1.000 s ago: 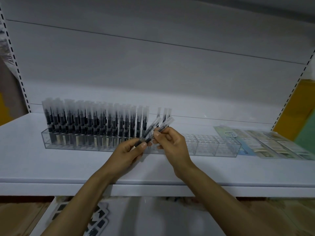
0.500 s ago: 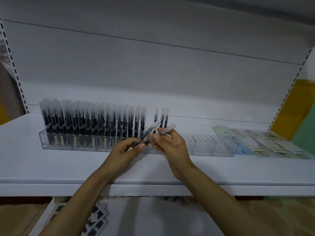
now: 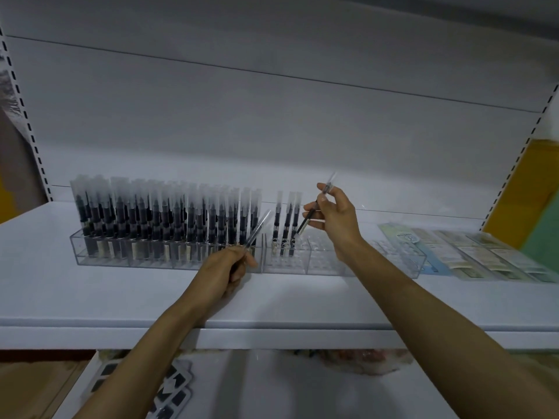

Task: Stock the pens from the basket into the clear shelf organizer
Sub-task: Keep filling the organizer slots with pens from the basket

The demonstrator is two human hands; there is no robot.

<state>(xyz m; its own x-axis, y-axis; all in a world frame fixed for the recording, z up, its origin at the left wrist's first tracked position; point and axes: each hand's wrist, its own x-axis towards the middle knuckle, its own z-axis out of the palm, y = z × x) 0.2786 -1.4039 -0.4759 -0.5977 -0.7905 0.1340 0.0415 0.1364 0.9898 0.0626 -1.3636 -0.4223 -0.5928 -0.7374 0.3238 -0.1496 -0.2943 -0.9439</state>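
- My right hand (image 3: 337, 220) is raised over the clear organizer (image 3: 332, 263). Thumb and fingers pinch one pen (image 3: 307, 220) near its upper half.
- That pen is tilted, with its frosted cap up and to the right and its dark end down and to the left. The dark end is just beside the three lone pens (image 3: 286, 222) that stand upright in the organizer. I cannot tell whether it touches a cell yet.
- My left hand (image 3: 223, 269) is low in front of the organizer with its fingers curled round a second pen (image 3: 255, 229). This pen slants up and to the right, and its clear cap lies across the front of the packed rows.
- My two hands are well apart, each with its own pen.
- The organizer sits on the white shelf (image 3: 90, 297), near the back. Its left part is crowded with upright pens (image 3: 166, 219), dark barrels under frosted caps. A narrow gap separates that block from the three lone pens, and the cells further right hold nothing I can make out.
- Flat printed packets (image 3: 484, 252) lie in a row on the shelf at the organizer's right end.
- On the lower shelf under my left forearm are black-and-white packs (image 3: 169, 388), blurred.
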